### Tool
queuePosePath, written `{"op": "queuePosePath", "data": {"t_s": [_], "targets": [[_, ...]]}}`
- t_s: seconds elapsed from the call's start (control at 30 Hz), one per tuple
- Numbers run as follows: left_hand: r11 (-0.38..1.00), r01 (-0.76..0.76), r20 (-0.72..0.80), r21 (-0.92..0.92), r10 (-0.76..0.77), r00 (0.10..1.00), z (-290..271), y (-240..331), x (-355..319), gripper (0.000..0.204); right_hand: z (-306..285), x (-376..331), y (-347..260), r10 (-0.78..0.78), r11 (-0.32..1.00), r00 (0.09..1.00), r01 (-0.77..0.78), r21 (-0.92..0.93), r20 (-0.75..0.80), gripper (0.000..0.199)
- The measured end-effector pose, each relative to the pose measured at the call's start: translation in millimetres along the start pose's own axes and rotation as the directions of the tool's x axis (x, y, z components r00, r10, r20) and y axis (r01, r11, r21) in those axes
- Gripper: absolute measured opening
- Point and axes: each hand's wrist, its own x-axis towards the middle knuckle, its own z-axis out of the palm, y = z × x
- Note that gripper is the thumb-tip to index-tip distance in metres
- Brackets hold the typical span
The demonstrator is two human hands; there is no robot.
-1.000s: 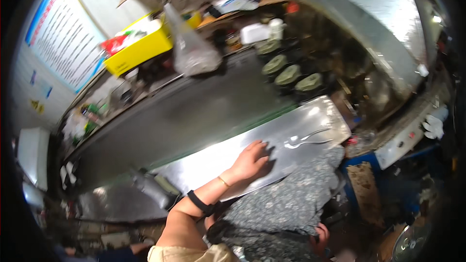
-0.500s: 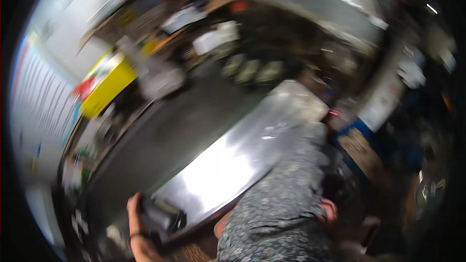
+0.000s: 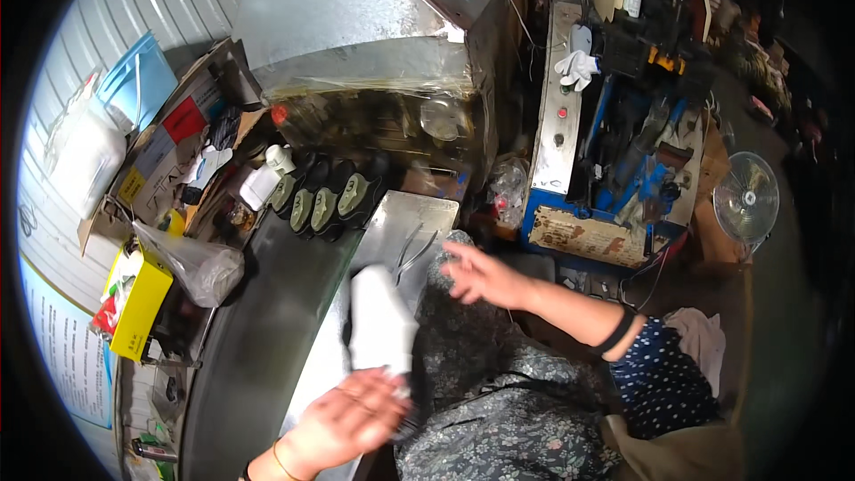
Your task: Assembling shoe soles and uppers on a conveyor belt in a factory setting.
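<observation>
Nearby, 4 shoes [image 3: 325, 200] — metal tray [image 3: 411, 230] beside.

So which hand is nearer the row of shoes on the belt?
Right. The right hand reaches out just below and right of the row of shoes; the left hand, holding a white sheet, sits much lower.

A white, blurred, roughly rectangular piece [image 3: 381, 319] stands upright over the steel table [image 3: 423, 214], its lower edge at the left hand's fingertips. On the table's far end, beyond the piece, lies a pair of thin metal tweezers [image 3: 411, 248], flat.
</observation>
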Motion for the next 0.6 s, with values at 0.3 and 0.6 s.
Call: {"op": "queuePosePath", "data": {"t_s": [0.3, 0.6], "targets": [[0.485, 0.415, -0.016, -0.770, -0.664, 0.747, 150, 3, 46, 0.097, 20, -50, 2, -0.667, 0.571, 0.742, 0.570, -0.591, 0.071, 0.030], [-0.496, -0.084, 0.421, -0.864, -0.804, 0.419, 168, -17, 80, 0.031, 20, -46, -22, -0.661, 0.450, 0.710, 0.635, -0.628, 0.244, 0.032]]}}
